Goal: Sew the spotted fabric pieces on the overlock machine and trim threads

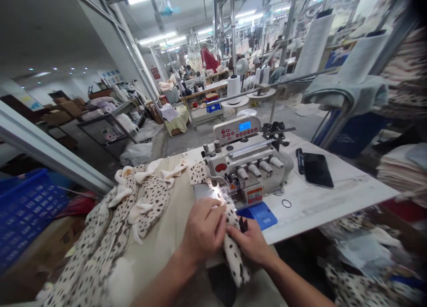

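Item: spotted strip (235, 259), long axis running from the sewing machine (247, 165) toward you. Your left hand (203, 229) and right hand (252, 243) pinch it side by side, left nearer the needle.

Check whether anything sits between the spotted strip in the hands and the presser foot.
Nothing visible. The left hand and right hand pinch the spotted strip directly in front of the presser foot; the fabric reaches up to it on the lit plate.
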{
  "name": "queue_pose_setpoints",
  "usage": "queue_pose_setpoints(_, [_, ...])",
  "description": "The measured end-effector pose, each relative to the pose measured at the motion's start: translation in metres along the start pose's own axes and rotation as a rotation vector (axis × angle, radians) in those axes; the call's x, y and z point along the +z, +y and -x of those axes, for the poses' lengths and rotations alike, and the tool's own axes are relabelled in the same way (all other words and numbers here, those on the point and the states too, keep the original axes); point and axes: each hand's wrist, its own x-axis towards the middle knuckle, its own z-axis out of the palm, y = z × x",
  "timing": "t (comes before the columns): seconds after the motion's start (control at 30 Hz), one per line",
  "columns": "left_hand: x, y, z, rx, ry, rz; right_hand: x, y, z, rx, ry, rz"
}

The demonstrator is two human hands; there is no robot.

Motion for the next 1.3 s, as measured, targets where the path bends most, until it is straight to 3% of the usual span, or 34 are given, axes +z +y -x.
queue_pose_setpoints(0.13, [0.000,0.004,0.005,0.036,-0.068,0.028,0.002,0.000,-0.001,-0.013,0.022,0.042])
queue_pose_setpoints(0.47, [-0.004,-0.013,-0.005,-0.025,-0.099,-0.009,0.003,0.003,-0.002,0.001,0.021,0.089])
queue_pose_setpoints(0.83, [-0.007,-0.031,-0.015,-0.061,-0.073,-0.008,0.005,0.003,-0.002,0.044,0.038,0.035])
queue_pose_setpoints(1.0, [-0.010,-0.021,-0.010,-0.009,-0.044,-0.061,0.005,0.002,-0.004,0.019,0.038,0.022])
queue_pose_setpoints(1.13, [-0.009,-0.011,-0.004,0.121,-0.133,0.010,0.005,0.003,-0.006,0.000,0.025,-0.008])
queue_pose_setpoints(1.3, [-0.009,-0.008,-0.005,0.013,-0.153,-0.010,0.004,0.002,-0.003,0.037,0.040,-0.055])
